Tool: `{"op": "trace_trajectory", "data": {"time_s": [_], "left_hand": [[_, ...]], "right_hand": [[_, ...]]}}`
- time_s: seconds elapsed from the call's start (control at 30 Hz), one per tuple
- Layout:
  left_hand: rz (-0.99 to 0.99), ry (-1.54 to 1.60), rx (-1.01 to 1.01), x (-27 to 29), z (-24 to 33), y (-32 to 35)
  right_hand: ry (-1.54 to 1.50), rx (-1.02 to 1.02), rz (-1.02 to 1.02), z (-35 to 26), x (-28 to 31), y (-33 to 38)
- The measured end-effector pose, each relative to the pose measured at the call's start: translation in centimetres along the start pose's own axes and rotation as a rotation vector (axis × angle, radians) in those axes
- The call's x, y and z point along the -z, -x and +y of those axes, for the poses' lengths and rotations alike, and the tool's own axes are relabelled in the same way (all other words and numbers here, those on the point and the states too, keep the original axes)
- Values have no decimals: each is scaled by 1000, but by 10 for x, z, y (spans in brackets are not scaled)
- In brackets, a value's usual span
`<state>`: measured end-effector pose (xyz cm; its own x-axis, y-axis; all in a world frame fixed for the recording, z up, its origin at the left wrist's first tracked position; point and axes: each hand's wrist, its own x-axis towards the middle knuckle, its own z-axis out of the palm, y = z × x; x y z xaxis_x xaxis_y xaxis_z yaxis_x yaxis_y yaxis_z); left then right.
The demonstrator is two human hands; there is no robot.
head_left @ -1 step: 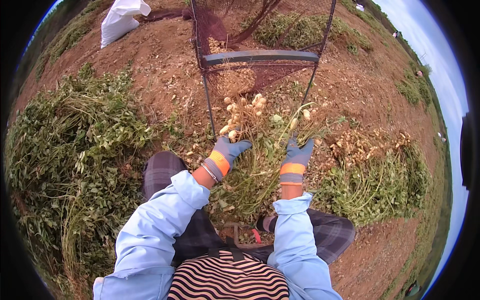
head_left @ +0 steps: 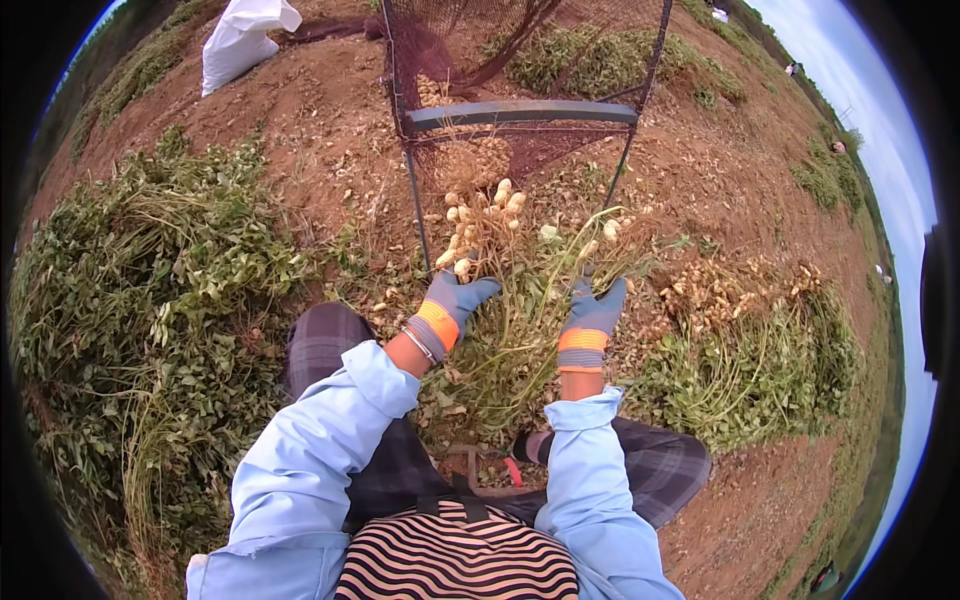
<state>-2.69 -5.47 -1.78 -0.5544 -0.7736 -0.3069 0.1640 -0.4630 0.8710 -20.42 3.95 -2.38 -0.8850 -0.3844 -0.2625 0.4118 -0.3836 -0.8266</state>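
In a grey glove with an orange cuff, my left hand (head_left: pixel 458 303) is closed on the root end of a bunch of peanut plants (head_left: pixel 515 335). Pale peanut pods (head_left: pixel 465 240) stick out beyond its fingers, among thin roots. My right hand (head_left: pixel 592 312), gloved alike, is closed around green stems of peanut plants to the right, its fingertips partly hidden by them. A few pods (head_left: pixel 611 230) hang past that hand. Leafy stems trail between both hands toward my lap.
Ahead stands a frame with a dark crossbar (head_left: pixel 520 113) and maroon netting (head_left: pixel 560 145), with picked peanuts (head_left: pixel 470 160) behind it. A large heap of plants (head_left: pixel 170 330) lies left. Pulled plants with pods (head_left: pixel 750 340) lie right. A white sack (head_left: pixel 240 45) stands far left.
The pods beyond my left hand have shifted slightly up and to the left. Both hands stay almost in place.
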Motion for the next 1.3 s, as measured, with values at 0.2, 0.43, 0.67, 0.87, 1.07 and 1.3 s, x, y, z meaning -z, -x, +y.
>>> {"op": "trace_trajectory", "data": {"time_s": [0.2,0.43,0.67,0.87,1.07,1.3], "left_hand": [[254,127,63,0,2,4],[174,260,-14,0,1,5],[40,211,34,5,2,6],[-17,214,171,13,-5,-2],[30,182,112,2,10,20],[-1,88,60,7,1,15]], "right_hand": [[414,208,-41,-3,-15,31],[1157,290,-203,16,-11,27],[1089,833,-592,3,-29,39],[1096,792,-665,17,-21,30],[1320,369,-412,5,-45,47],[1537,282,-257,-1,-58,53]]}}
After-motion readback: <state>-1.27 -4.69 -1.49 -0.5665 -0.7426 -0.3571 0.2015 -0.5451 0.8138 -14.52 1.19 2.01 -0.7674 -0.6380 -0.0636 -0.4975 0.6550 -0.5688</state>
